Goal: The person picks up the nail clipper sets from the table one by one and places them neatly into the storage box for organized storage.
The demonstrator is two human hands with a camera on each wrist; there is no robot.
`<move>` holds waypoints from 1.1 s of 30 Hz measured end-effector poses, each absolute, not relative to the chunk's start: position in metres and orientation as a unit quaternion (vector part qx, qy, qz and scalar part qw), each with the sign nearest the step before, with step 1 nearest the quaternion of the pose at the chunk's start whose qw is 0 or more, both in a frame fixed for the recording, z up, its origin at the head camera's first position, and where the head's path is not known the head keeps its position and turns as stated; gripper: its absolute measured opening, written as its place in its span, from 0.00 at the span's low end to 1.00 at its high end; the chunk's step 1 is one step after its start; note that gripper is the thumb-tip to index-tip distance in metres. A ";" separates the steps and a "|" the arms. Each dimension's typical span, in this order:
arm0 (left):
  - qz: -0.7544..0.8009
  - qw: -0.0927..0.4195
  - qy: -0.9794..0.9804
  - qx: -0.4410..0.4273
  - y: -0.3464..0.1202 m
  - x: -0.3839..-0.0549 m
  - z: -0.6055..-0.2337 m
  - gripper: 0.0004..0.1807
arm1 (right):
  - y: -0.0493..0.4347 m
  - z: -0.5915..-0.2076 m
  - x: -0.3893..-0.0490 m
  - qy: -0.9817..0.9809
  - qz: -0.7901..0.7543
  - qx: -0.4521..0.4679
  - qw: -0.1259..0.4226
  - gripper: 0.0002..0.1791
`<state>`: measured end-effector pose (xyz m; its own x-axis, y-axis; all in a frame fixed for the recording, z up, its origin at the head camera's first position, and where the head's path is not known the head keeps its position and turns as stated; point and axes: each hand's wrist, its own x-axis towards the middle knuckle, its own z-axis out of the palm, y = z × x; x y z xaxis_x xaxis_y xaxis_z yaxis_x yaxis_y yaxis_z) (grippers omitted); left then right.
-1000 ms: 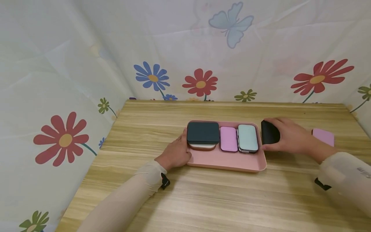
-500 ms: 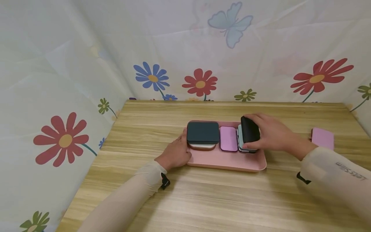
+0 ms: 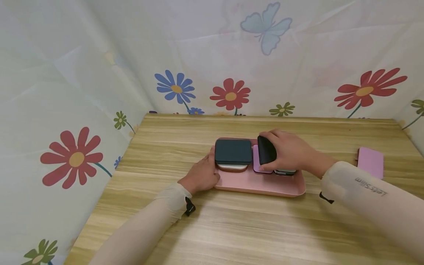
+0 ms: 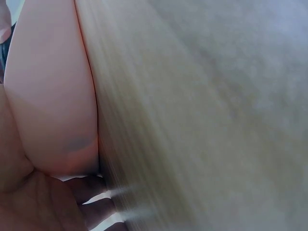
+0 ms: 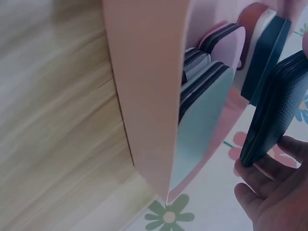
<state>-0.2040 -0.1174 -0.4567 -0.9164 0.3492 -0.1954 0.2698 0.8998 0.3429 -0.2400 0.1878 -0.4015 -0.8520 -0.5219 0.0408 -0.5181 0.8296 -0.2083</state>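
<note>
My right hand (image 3: pixel 289 152) grips a black wallet (image 3: pixel 266 150), tilted on edge above a pink-purple wallet (image 3: pixel 256 160) in a shallow pink tray (image 3: pixel 245 184). The right wrist view shows the black wallet (image 5: pixel 274 106) between that hand's fingers, apart from the wallets below. A light-blue wallet (image 5: pixel 204 125) lies at the tray's right end, mostly covered by my right hand in the head view. At the left end, a dark green wallet (image 3: pixel 233 151) rests over a white and brown one (image 3: pixel 232 168). My left hand (image 3: pixel 200 175) presses against the tray's left side, fingers extended along it.
A pink wallet (image 3: pixel 370 162) lies on the wooden table (image 3: pixel 232 228), right of the tray. A white cloth with printed flowers (image 3: pixel 198 44) hangs behind the table and at its left and right sides.
My right hand has carried the black wallet leftward, from beside the tray's right end, past the light-blue wallet, to above the pink-purple one. My left hand has stayed at the tray.
</note>
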 end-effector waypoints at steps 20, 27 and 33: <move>0.151 0.131 0.968 0.154 -0.117 -0.205 -0.458 0.50 | 0.169 -0.417 -0.246 0.956 -0.035 -0.290 0.020 0.61; 0.151 0.129 0.968 0.155 -0.118 -0.206 -0.458 0.50 | 0.166 -0.421 -0.246 0.956 -0.019 -0.293 0.009 0.62; 0.155 0.132 0.966 0.156 -0.116 -0.205 -0.454 0.50 | 0.165 -0.425 -0.246 0.956 -0.001 -0.294 0.010 0.64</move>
